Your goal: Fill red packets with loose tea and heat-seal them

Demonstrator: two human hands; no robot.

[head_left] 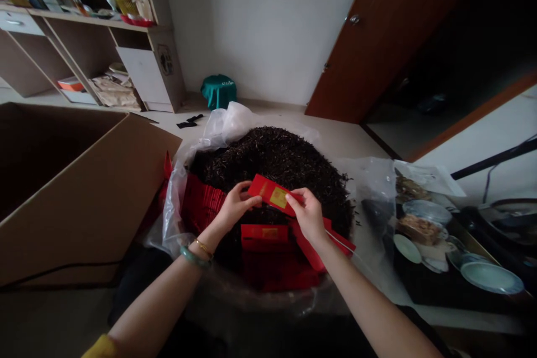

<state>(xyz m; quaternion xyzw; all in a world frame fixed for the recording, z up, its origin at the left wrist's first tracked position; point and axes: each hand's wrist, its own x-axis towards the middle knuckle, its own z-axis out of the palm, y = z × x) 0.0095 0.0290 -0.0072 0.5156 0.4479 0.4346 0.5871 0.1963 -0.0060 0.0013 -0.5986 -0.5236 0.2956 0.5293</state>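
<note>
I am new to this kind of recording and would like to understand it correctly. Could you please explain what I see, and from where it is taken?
There is no machine here: a person works with two bare hands. The single picture comes from a camera worn on the head, looking forward and down. The left hand and right hand hold a red packet between them, above a heap of dark, thin bits. Clear plastic surrounds much of the heap, and other packets lie at its near side. A carton stands to the left; a lidded tub is to the right.
</note>
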